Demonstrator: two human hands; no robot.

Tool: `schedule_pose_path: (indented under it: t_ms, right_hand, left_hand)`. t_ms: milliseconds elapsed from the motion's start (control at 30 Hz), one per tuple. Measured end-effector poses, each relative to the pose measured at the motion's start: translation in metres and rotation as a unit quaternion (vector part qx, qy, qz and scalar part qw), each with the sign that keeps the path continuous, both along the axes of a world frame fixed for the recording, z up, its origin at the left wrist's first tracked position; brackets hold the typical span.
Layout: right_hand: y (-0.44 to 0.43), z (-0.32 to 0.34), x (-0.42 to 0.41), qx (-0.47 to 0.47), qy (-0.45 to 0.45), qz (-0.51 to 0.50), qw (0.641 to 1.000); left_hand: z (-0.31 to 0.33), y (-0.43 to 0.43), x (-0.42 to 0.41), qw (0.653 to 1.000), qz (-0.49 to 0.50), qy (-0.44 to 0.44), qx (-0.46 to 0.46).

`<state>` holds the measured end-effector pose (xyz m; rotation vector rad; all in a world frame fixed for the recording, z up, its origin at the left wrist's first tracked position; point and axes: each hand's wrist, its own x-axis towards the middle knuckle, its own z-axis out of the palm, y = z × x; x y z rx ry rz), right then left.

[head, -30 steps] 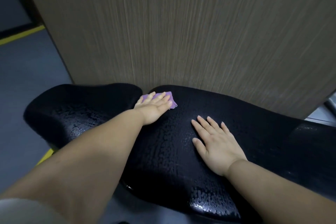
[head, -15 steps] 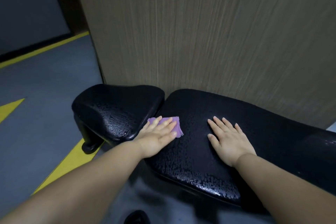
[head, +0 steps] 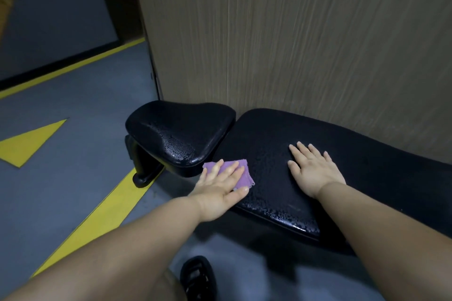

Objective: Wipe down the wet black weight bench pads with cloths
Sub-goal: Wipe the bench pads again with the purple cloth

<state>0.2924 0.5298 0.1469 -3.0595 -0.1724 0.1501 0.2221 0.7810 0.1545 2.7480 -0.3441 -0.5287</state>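
Note:
A long black bench pad [head: 269, 193] runs from the middle to the right, beaded with water on its near half. A smaller black seat pad [head: 176, 134] sits to its left, also wet near its front. My left hand [head: 220, 188] presses a folded purple cloth [head: 242, 173] flat on the long pad's near left corner, fingers straight. My right hand [head: 314, 168] lies flat on the long pad, fingers spread, holding nothing.
A wood-grain wall [head: 293, 44] stands right behind the bench. The bench's black foot [head: 141, 173] rests on the grey floor [head: 73, 149], which has yellow markings [head: 102, 217]. My black shoe [head: 198, 278] shows at the bottom.
My left hand has drawn the purple cloth back from the pad's far edge toward the near left corner. The view has pulled back and turned left. My right hand has stayed flat on the pad.

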Motion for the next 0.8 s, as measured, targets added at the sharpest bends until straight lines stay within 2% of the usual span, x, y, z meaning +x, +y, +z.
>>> schedule_pose_path:
  t_ms: [200, 267, 367, 433, 500, 600, 667, 800]
  right_hand:
    - [0.006, 0.002, -0.009, 0.032, -0.013, -0.014, 0.999]
    - [0.010, 0.005, -0.017, 0.073, -0.082, -0.003, 0.994]
    - [0.034, 0.012, -0.042, 0.198, -0.184, 0.049, 0.962]
    - [0.055, 0.014, -0.058, 0.267, -0.153, 0.115, 0.945]
    - [0.072, 0.011, -0.068, 0.279, -0.107, 0.170, 0.939]
    - [0.081, 0.010, -0.066, 0.309, -0.068, 0.146, 0.937]
    - [0.081, 0.014, -0.060, 0.283, -0.050, 0.137, 0.948]
    - [0.085, 0.021, -0.050, 0.131, -0.061, 0.209, 0.967]
  left_hand:
    - [-0.005, -0.010, -0.025, 1.000, -0.009, -0.008, 0.023]
    - [-0.006, -0.015, -0.029, 0.999, -0.009, -0.007, 0.030]
    - [-0.005, -0.020, -0.026, 1.000, 0.007, 0.007, 0.019]
    - [-0.003, -0.021, -0.019, 1.000, 0.016, 0.014, -0.001]
    - [0.000, -0.020, -0.012, 0.999, 0.020, 0.012, -0.025]
    - [0.004, -0.014, 0.001, 0.996, 0.033, 0.018, -0.075]
    - [0.006, -0.010, 0.010, 0.992, 0.055, 0.031, -0.114]
    - [0.014, -0.006, 0.021, 0.977, 0.103, 0.057, -0.176]
